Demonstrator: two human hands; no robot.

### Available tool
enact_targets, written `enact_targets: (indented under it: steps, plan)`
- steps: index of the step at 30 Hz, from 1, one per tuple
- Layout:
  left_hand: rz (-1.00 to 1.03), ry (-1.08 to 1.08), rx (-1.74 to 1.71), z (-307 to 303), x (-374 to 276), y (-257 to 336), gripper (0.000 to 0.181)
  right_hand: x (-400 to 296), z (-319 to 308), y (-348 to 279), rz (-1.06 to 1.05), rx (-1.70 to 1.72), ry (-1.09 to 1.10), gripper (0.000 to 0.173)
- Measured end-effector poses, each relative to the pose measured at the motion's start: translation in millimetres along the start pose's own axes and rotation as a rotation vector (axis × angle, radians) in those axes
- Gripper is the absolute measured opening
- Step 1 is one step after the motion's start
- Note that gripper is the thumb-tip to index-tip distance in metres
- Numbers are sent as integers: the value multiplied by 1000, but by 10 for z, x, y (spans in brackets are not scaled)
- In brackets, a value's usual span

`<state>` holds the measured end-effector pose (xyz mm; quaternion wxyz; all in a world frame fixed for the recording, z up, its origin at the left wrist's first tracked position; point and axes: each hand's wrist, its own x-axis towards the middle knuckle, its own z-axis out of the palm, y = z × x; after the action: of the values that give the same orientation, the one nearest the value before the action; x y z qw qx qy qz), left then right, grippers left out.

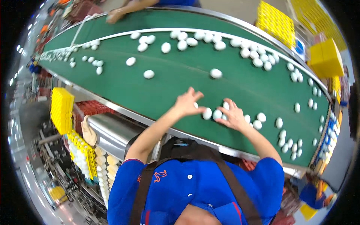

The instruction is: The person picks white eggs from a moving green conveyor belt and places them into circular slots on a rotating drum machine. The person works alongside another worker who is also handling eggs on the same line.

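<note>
White and pale eggs lie scattered over a wide green conveyor belt (174,90) in front of me. My left hand (189,103) is above the belt with its fingers spread. One egg (196,105) peeks out between its thumb and fingers, mostly hidden. Just right of the left thumb tip lies a whole egg (207,113). My right hand (234,116) curves over a small cluster. A pale egg (217,114) sits by its thumb, and another egg (225,105) shows among its fingers. Whether that hand grips them or only touches them is unclear.
A white divider rail (157,29) runs along the belt's far side, with many eggs against it. Across the belt is another person's hand (115,15). Yellow egg trays (275,24) stand at the back right, more yellow trays (62,109) at left. The belt's metal edge (132,114) passes before me.
</note>
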<state>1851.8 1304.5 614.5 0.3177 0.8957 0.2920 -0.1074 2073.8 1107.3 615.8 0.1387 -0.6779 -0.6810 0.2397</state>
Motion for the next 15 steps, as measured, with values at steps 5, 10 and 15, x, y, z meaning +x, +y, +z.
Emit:
enact_targets:
  steps: [5,10,15]
  plan:
    - [231,173,162,545,-434,248,63,-96,-15,-176,-7,74,32,52]
    - [170,300,-8,819,-576,176,62,-73,83,-415,71,187,76,57]
    - [60,365,-1247,506,-936,-41,58,36,286,-411,83,264,136,54]
